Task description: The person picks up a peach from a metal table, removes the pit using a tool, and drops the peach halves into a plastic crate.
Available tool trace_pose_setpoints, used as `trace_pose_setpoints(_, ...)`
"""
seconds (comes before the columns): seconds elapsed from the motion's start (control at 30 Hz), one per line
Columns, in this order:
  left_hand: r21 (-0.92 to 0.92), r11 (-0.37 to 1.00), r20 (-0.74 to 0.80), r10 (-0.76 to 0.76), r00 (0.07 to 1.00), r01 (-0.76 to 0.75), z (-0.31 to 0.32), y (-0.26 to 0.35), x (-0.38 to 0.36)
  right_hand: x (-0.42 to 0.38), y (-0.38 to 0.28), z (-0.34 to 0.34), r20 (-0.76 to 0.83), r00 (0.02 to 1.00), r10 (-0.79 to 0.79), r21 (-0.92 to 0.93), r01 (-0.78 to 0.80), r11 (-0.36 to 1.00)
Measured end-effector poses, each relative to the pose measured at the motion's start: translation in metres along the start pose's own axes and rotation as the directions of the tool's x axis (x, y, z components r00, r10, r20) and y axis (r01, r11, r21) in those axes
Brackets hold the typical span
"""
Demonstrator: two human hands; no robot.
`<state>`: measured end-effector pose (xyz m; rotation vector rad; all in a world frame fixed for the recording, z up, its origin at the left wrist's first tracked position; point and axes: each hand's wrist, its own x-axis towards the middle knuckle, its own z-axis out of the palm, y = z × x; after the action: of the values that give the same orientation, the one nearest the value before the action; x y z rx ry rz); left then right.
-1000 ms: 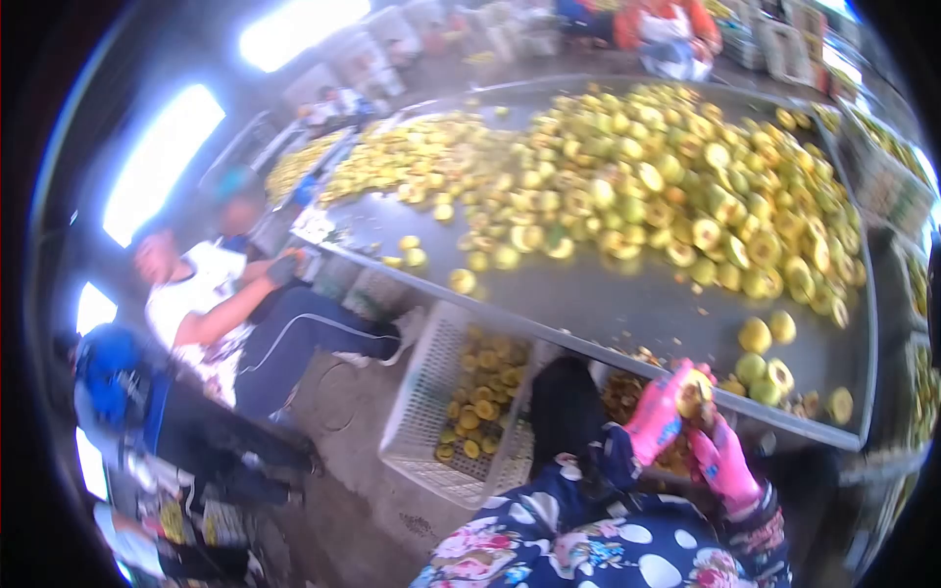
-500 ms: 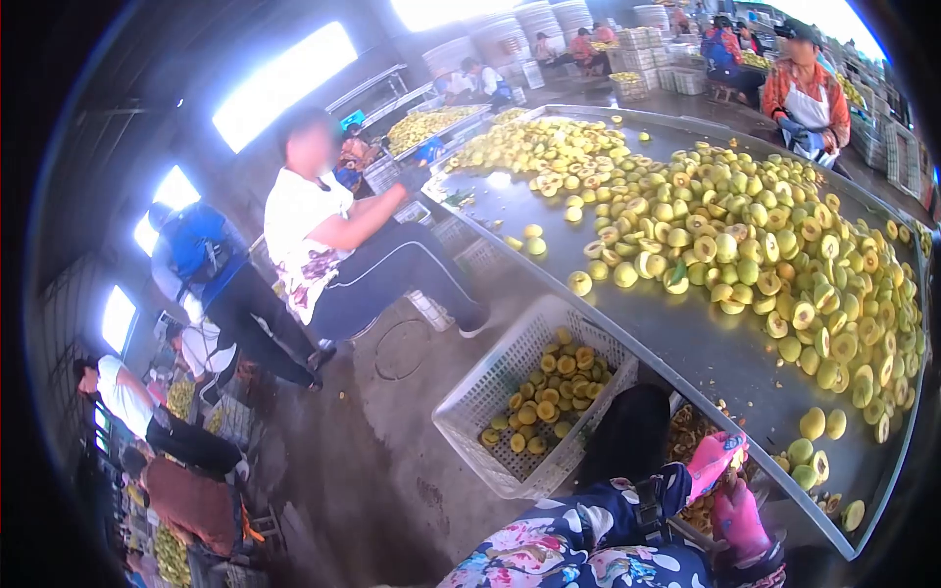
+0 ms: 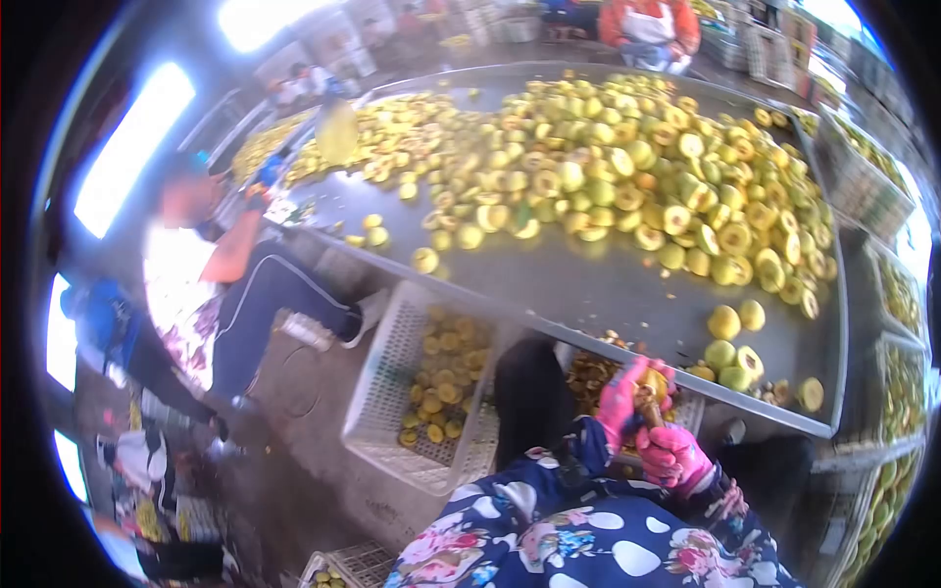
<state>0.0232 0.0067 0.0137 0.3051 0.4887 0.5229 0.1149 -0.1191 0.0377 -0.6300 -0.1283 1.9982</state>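
My left hand (image 3: pixel 619 404), in a pink glove, is closed around a yellow fruit half (image 3: pixel 655 382) just off the table's near edge. My right hand (image 3: pixel 674 457), also gloved in pink, is closed in a fist below it. From that fist a brown, handle-like tool (image 3: pixel 648 410) points up at the fruit; its tip is hidden. Beneath my hands, a container of brown scraps (image 3: pixel 591 377) shows partly under the table edge. Several loose fruits (image 3: pixel 720 354) lie on the metal table (image 3: pixel 588 294) close to my hands.
A large heap of yellow-green fruit halves (image 3: pixel 627 176) covers the table's far side. A white plastic basket (image 3: pixel 377 392) with fruit halves stands left of my knee. One person (image 3: pixel 196 260) sits at the left; another, in an apron (image 3: pixel 647 24), is across the table. Crates (image 3: pixel 897 382) line the right.
My view has swung right and down, so the table and basket appear further left. Both hands remain together by the table edge, and the yellow fruit half now shows more clearly in the left.
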Motion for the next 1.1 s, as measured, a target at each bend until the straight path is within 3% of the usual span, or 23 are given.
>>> trace_pose_setpoints(0.1, 0.002, 0.998, -0.097, 0.068, 0.993, -0.068, 0.003, 0.025, -0.004, -0.013, -0.012, 0.003, 0.064, 0.997, -0.044, -0.160, 0.054, 0.986)
trace_pose_setpoints(0.13, 0.189, 0.955, -0.126, 0.255, 0.959, -0.230, 0.007, 0.041, -0.014, -0.015, -0.015, 0.002, 0.081, 0.995, -0.057, -0.223, 0.073, 0.972)
trace_pose_setpoints(0.17, 0.372, 0.850, -0.115, 0.440, 0.891, -0.372, 0.009, 0.061, -0.025, -0.011, -0.015, -0.007, -0.062, 0.997, -0.050, -0.389, 0.022, 0.921)
trace_pose_setpoints(0.2, 0.446, 0.776, -0.065, 0.524, 0.849, -0.445, 0.001, 0.086, -0.032, 0.000, -0.012, -0.026, -0.206, 0.977, -0.060, -0.529, -0.059, 0.846)
trace_pose_setpoints(0.23, 0.512, 0.691, -0.010, 0.599, 0.801, -0.510, -0.011, 0.113, -0.038, 0.011, -0.005, -0.050, -0.343, 0.935, -0.088, -0.639, -0.163, 0.752)
trace_pose_setpoints(0.27, 0.637, 0.573, -0.084, 0.716, 0.693, -0.516, -0.029, 0.139, -0.037, 0.016, 0.005, -0.094, -0.441, 0.895, -0.068, -0.870, -0.408, 0.276)
trace_pose_setpoints(0.3, 0.738, 0.511, -0.114, 0.739, 0.664, -0.441, -0.052, 0.169, -0.033, 0.002, 0.007, -0.097, -0.191, 0.963, -0.191, -0.949, -0.230, -0.216)
trace_pose_setpoints(0.33, 0.983, 0.140, -0.019, 0.729, 0.684, -0.123, -0.073, 0.201, -0.038, 0.000, 0.010, -0.101, -0.232, 0.952, -0.198, -0.960, -0.257, -0.113)
trace_pose_setpoints(0.37, 0.934, -0.295, 0.055, 0.681, 0.730, 0.204, -0.083, 0.226, -0.042, -0.001, 0.010, -0.104, -0.274, 0.941, -0.200, -0.960, -0.282, -0.007)
trace_pose_setpoints(0.43, 0.742, -0.558, 0.192, 0.709, 0.679, 0.372, -0.069, 0.250, -0.036, 0.002, 0.002, -0.094, -0.431, 0.898, -0.087, -0.902, -0.424, 0.085)
trace_pose_setpoints(0.47, 0.829, -0.457, 0.127, 0.715, 0.687, 0.323, -0.060, 0.260, -0.024, 0.003, 0.000, -0.090, -0.500, 0.866, -0.027, -0.861, -0.493, 0.128)
trace_pose_setpoints(0.5, 0.991, -0.115, 0.029, 0.660, 0.751, 0.063, -0.068, 0.271, -0.001, 0.004, 0.000, -0.093, -0.464, 0.885, -0.047, -0.881, -0.456, 0.124)
trace_pose_setpoints(0.57, 0.951, -0.242, -0.004, 0.610, 0.793, 0.191, -0.056, 0.291, 0.053, 0.005, 0.002, -0.101, -0.391, 0.916, -0.086, -0.918, -0.382, 0.104)
trace_pose_setpoints(0.63, 0.939, -0.333, 0.268, 0.553, 0.789, -0.087, -0.058, 0.292, 0.118, 0.003, 0.002, -0.096, -0.394, 0.911, -0.123, -0.916, -0.378, 0.133)
trace_pose_setpoints(0.7, 0.886, -0.436, 0.347, 0.404, 0.846, -0.155, -0.015, 0.275, 0.158, 0.002, -0.002, -0.089, -0.405, 0.900, -0.164, -0.912, -0.385, 0.141)
trace_pose_setpoints(0.73, 0.914, -0.388, 0.275, 0.384, 0.881, -0.115, -0.014, 0.268, 0.186, 0.003, -0.004, -0.086, -0.404, 0.897, -0.178, -0.913, -0.386, 0.130)
trace_pose_setpoints(0.8, 0.838, -0.545, 0.253, 0.435, 0.864, 0.029, -0.018, 0.242, 0.223, 0.005, -0.008, -0.080, -0.386, 0.900, -0.201, -0.922, -0.374, 0.097)
trace_pose_setpoints(0.87, 0.934, -0.349, 0.135, 0.533, 0.835, 0.072, -0.017, 0.226, 0.238, -0.001, -0.015, -0.072, -0.393, 0.889, -0.234, -0.919, -0.385, 0.083)
trace_pose_setpoints(0.93, 0.993, 0.115, -0.032, 0.408, 0.912, -0.016, -0.027, 0.227, 0.235, -0.002, -0.030, -0.042, -0.361, 0.910, -0.202, -0.933, -0.349, 0.092)
trace_pose_setpoints(1.0, 0.796, 0.600, -0.084, 0.230, 0.969, -0.074, -0.041, 0.220, 0.230, -0.005, -0.037, -0.035, -0.338, 0.924, -0.182, -0.940, -0.323, 0.108)
trace_pose_setpoints(1.1, 0.485, 0.873, 0.015, 0.049, 0.999, -0.049, -0.021, 0.216, 0.171, -0.008, -0.026, -0.051, -0.371, 0.922, -0.111, -0.918, -0.347, 0.191)
